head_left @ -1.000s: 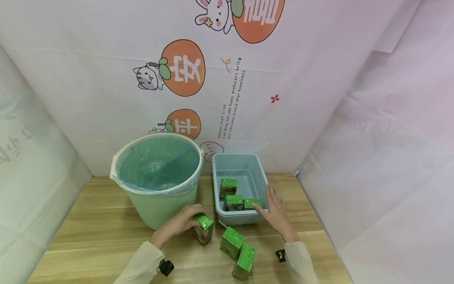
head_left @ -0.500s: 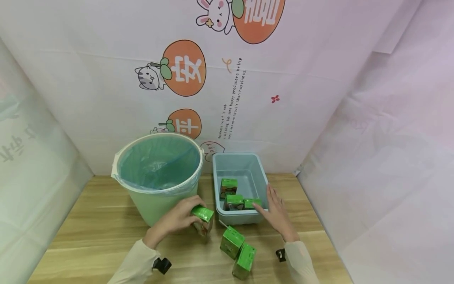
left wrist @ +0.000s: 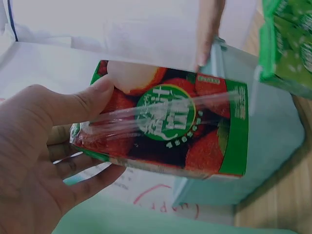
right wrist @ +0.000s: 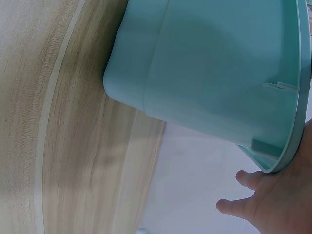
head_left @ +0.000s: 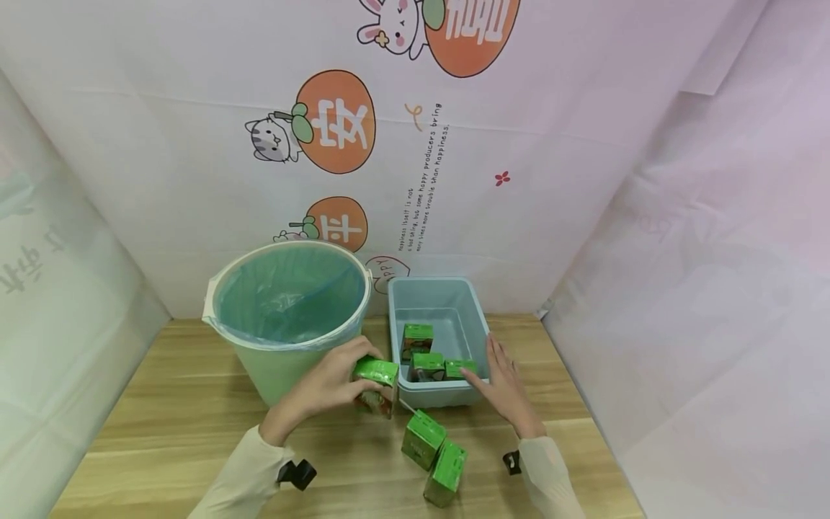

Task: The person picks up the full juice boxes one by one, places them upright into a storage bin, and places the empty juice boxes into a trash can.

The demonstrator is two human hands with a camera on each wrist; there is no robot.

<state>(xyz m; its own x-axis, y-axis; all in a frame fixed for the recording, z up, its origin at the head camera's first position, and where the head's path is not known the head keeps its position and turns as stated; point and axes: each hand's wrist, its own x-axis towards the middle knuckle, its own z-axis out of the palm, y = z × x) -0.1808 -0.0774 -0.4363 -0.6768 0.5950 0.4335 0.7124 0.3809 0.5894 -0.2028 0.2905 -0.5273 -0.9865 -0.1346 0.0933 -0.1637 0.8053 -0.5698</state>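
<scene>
Now the left hand [head_left: 324, 382] holds a green-topped carton [head_left: 377, 370] in the air, whereas a second ago the same fingers had it standing on the wooden tabletop [head_left: 149, 425]. It has risen and shifted towards the blue tub [head_left: 434, 397], which sits beyond and to the right of the left fingertips; whether carton and tub touch, I cannot tell. The left fingers are clamped on one end of the carton, thumb on the fruit-printed face and the others on the opposite side. Past the thumb tip, a clear strip [left wrist: 209, 99] runs along that face.

The right hand [head_left: 506, 386] stays put, fingers straight and apart from the thumb, resting at the tub's rim with no carton in them. To the left of that thumb, three cartons [head_left: 428, 366] sit inside the tub, unmoved. Nearer the person than the left fingertips and to their right, two loose cartons [head_left: 447, 468] rest where they were. The lined bin [head_left: 266, 367] stands just beyond the left knuckles, also unchanged.

For the work, I judge this to be mid-carry: one carton lifted but not set down, two others untouched outside the tub, and the right hand apparently steadying it
</scene>
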